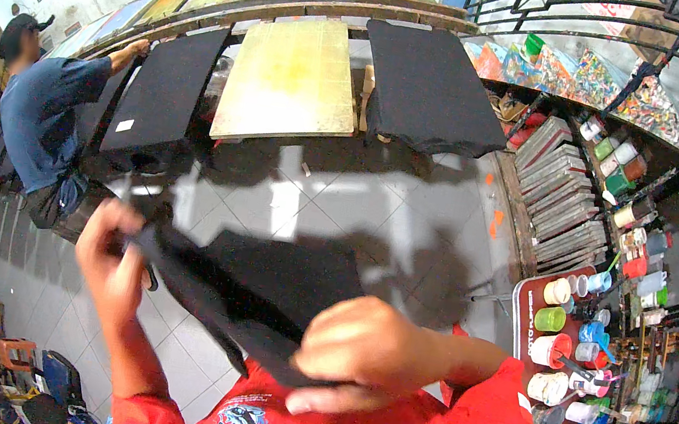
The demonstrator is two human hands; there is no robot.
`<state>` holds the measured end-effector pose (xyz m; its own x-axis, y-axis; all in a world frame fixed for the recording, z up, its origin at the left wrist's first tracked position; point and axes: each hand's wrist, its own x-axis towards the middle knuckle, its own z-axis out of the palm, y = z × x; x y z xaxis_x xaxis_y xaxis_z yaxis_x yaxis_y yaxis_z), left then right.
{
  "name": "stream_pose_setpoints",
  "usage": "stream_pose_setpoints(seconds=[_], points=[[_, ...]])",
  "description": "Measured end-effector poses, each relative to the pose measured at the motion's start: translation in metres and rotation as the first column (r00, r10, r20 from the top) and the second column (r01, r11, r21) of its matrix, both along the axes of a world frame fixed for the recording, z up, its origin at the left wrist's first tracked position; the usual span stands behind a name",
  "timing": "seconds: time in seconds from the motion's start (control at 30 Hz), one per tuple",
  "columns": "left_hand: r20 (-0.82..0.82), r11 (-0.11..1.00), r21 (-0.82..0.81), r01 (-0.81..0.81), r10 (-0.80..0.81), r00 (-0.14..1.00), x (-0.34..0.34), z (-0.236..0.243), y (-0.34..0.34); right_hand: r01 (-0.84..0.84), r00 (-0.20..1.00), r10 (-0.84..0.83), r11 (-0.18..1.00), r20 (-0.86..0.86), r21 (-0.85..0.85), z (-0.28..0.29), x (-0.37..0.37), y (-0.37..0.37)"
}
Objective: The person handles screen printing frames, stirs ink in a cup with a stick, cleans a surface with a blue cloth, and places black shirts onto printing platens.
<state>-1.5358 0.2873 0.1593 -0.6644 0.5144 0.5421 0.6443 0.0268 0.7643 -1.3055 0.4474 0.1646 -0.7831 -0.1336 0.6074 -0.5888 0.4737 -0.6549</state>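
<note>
A black cloth is stretched between my two hands in front of my red shirt, sagging into a dark fold at its near edge. At its left corner, my left hand is pinched on the fabric, slightly blurred. My right hand is closed round the right end, close to my chest, fingers curled over the edge. Beyond the cloth stands a bare yellowish board. To its right is a board covered in black fabric, and to its left another black-covered board bears a small white square.
A co-worker in a dark blue shirt leans over the boards at left, one arm stretched out. Stacked frames stand at right. Nearer, a small table holds several paint pots. Grey floor tiles lie below.
</note>
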Motion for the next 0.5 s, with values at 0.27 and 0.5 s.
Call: stream_pose_setpoints(seconds=[0.27, 0.5], points=[[0.667, 0.853, 0.129, 0.506, -0.452, 0.593, -0.067, -0.064, 0.064, 0.491, 0.866, -0.380, 0.771, 0.326, -0.406, -0.058, -0.106, -0.052], [-0.099, 0.905, -0.234, 0.355, -0.385, 0.918, -0.008, -0.105, -0.015, 0.567, 0.817, -0.335, 0.325, 0.468, -0.757, -0.125, -0.151, -0.088]])
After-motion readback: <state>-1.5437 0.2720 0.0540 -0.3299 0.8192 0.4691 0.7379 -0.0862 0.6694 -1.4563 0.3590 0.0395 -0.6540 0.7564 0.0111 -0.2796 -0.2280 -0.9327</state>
